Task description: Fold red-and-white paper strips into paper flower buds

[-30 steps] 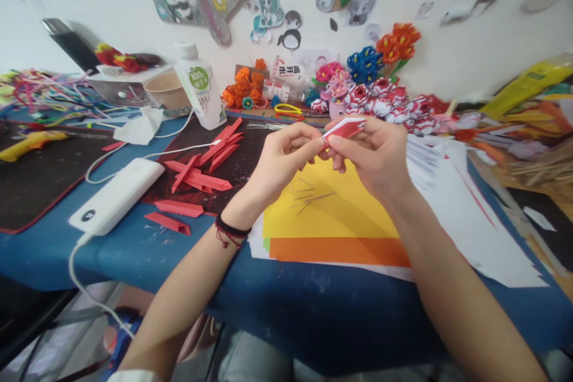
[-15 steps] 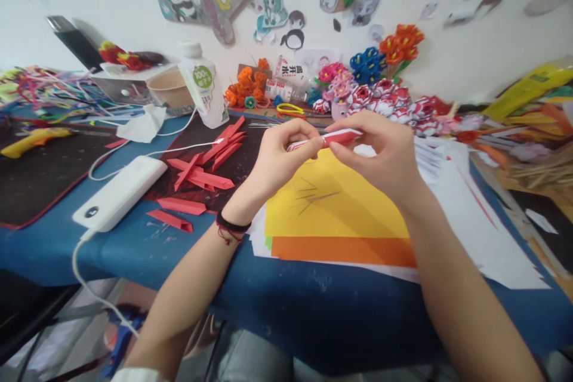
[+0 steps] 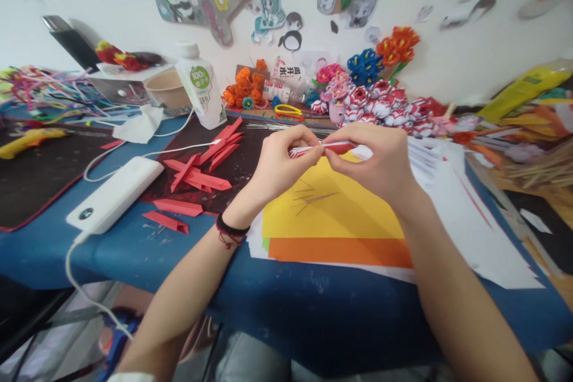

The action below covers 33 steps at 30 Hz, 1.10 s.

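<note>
Between both hands is a red and white folded paper strip (image 3: 339, 147), held level above the yellow paper. My left hand (image 3: 286, 158) pinches its left part, where striped edges show between thumb and fingers. My right hand (image 3: 378, 158) has thumb and fingertips closed on it close to the middle, and the fingertips of the two hands nearly meet. Fingers cover much of the strip. Several thin wire pieces (image 3: 308, 197) lie below on the yellow sheet (image 3: 358, 209), which rests over an orange sheet (image 3: 340, 252). Red folded paper pieces (image 3: 201, 179) are heaped left of my left hand.
A white power bank (image 3: 115, 196) with a cable lies at the left, near a white bottle (image 3: 201, 86) and a paper bowl (image 3: 168, 91). Red and white paper flowers (image 3: 380, 107) line the back. White sheets (image 3: 474, 221) spread at the right; a yellow glue gun (image 3: 31, 142) lies far left.
My right hand has lowered slightly and moved its fingertips in toward the strip's middle. My left hand keeps its pinch. The whole view has shifted a little.
</note>
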Each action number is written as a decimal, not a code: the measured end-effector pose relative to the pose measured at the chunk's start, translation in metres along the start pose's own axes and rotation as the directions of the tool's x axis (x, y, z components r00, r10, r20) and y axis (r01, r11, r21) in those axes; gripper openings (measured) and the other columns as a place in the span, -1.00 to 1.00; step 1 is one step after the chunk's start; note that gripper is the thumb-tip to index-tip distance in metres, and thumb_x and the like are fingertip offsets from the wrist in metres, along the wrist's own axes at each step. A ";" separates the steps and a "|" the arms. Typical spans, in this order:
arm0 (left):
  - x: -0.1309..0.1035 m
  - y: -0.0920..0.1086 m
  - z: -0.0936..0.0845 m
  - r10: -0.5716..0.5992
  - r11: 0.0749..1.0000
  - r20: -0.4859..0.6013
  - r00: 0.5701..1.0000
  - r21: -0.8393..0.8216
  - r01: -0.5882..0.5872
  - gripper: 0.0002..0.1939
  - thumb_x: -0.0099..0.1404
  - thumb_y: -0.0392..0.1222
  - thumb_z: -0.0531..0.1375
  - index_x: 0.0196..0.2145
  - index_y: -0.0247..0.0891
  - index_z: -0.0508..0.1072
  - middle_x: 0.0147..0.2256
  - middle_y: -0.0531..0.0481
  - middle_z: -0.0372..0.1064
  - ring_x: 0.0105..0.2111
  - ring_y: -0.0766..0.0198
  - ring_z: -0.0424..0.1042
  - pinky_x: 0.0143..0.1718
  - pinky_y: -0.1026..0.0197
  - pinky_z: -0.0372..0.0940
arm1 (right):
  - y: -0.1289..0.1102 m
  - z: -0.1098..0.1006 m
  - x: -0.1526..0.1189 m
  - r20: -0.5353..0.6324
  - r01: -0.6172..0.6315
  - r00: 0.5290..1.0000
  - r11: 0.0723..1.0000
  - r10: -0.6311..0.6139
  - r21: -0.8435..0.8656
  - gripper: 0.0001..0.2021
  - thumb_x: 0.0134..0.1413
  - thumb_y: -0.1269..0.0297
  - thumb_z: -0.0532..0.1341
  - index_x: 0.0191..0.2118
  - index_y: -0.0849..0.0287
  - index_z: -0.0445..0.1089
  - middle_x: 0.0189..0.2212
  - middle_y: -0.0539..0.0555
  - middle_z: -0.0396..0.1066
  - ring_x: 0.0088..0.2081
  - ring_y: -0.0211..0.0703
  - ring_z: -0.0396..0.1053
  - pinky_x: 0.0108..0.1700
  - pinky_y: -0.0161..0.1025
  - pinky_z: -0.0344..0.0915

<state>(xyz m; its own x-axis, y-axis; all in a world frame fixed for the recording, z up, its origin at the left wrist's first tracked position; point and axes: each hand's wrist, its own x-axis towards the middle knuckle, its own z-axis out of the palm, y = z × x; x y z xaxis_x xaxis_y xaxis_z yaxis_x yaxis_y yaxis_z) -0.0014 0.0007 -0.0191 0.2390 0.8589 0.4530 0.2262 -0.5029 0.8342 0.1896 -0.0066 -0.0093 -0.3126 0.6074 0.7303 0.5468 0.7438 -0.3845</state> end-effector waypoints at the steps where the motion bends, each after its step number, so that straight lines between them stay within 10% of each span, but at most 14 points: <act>1: 0.000 0.000 0.001 0.002 1.000 -0.004 1.000 0.016 -0.002 -0.88 0.23 -0.18 0.30 -0.41 -0.26 0.50 -0.46 0.02 0.49 -0.43 0.30 0.42 -0.37 0.27 0.25 | -0.001 0.000 0.000 0.003 0.000 1.000 1.000 0.000 -0.002 -0.88 0.06 0.39 0.31 -0.33 -0.01 0.54 -0.36 -0.03 0.61 -0.33 -0.07 0.54 -0.22 -0.12 0.44; 14: -0.002 -0.004 0.003 0.138 0.951 0.023 0.990 0.277 -0.139 -0.94 0.28 -0.24 0.24 -0.29 -0.25 0.53 -0.34 0.05 0.57 -0.38 0.32 0.43 -0.29 0.28 0.21 | 0.003 0.007 -0.005 0.008 0.079 0.997 0.968 -0.079 -0.238 -0.92 0.05 0.40 0.25 -0.33 0.09 0.48 -0.39 0.03 0.58 -0.41 -0.12 0.48 -0.35 -0.18 0.31; 25: 0.000 -0.002 0.004 -0.026 0.959 -0.039 0.999 0.280 0.036 -0.86 0.28 -0.18 0.26 -0.41 -0.26 0.49 -0.38 0.02 0.55 -0.38 0.30 0.44 -0.32 0.27 0.19 | -0.001 0.018 -0.008 0.017 0.164 0.985 0.885 -0.174 -0.436 -0.87 0.11 0.46 0.17 -0.35 0.17 0.46 -0.42 0.08 0.57 -0.39 -0.12 0.51 -0.39 -0.21 0.30; 33: 0.000 -0.001 0.007 -0.133 0.973 -0.098 0.986 0.179 0.149 -0.88 0.22 -0.23 0.22 -0.47 -0.25 0.41 -0.43 0.04 0.49 -0.38 0.30 0.41 -0.34 0.27 0.21 | -0.005 0.024 -0.011 -0.026 0.170 0.978 0.871 -0.205 -0.460 -0.58 0.22 0.43 0.15 0.18 0.16 0.41 -0.25 0.09 0.60 -0.31 -0.12 0.54 -0.25 -0.19 0.43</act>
<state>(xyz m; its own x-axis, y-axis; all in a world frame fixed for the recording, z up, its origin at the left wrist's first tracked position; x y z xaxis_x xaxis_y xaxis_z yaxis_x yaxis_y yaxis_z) 0.0049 0.0004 -0.0225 0.1127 0.9234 0.3670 0.4244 -0.3787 0.8225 0.1718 -0.0100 -0.0287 -0.3979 0.4348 0.8079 0.7807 0.6230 0.0492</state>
